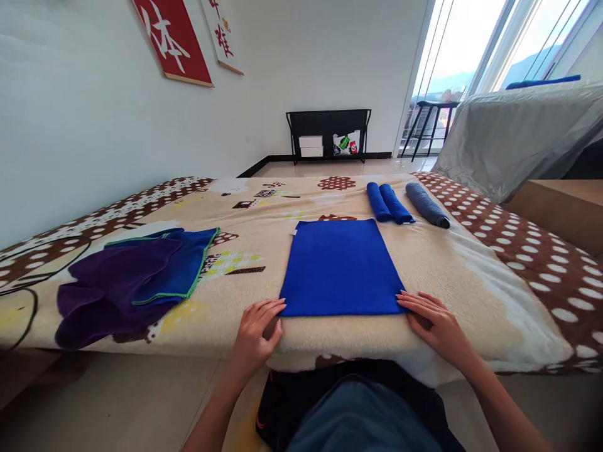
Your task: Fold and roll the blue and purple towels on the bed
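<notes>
Bedding (475,289) bears a blue cloth (340,270), left hand (257,329) and right hand (437,321), thumbs spread, touching its near corners.

There is one flat blue cloth (342,269). Beyond it, to its right, are two blue rolls (377,202) and one grey roll (425,204). At its near corners are one left hand (258,331) and one right hand (436,323). To its left are at least two loose cloths (115,270); the full count is unclear. Far beyond it stand one black rack (330,119) and one stool (434,104).
</notes>
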Tool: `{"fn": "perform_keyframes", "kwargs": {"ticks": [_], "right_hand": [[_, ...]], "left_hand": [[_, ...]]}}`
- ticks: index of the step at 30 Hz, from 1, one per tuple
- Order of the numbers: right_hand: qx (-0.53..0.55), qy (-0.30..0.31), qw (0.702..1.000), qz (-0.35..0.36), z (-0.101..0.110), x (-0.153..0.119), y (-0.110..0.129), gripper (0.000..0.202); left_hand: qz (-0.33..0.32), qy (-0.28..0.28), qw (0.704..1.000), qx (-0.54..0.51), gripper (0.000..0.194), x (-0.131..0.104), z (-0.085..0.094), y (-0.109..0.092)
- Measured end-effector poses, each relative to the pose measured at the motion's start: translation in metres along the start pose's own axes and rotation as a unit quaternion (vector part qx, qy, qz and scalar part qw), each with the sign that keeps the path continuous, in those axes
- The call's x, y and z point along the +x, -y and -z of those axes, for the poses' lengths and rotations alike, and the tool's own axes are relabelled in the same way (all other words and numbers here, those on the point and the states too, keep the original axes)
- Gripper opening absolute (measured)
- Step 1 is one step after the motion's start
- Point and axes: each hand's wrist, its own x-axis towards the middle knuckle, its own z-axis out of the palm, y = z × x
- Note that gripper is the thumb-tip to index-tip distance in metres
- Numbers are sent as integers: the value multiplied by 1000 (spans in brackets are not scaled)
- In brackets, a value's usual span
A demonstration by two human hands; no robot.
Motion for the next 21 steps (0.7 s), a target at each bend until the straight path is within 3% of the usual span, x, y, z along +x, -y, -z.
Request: {"fn": "perform_keyframes", "kwargs": {"ticks": [8, 13, 21], "right_hand": [[-67, -100, 988, 102, 2, -3, -11, 27], [-104, -94, 982, 123, 10, -11, -13, 28], [-76, -63, 988, 121, 27, -21, -11, 24]], "left_hand": [[-112, -63, 992, 18, 31, 0, -6, 24], [-142, -47, 988, 35, 37, -6, 4, 24], [-150, -33, 988, -11, 27, -10, 21, 16]]}}
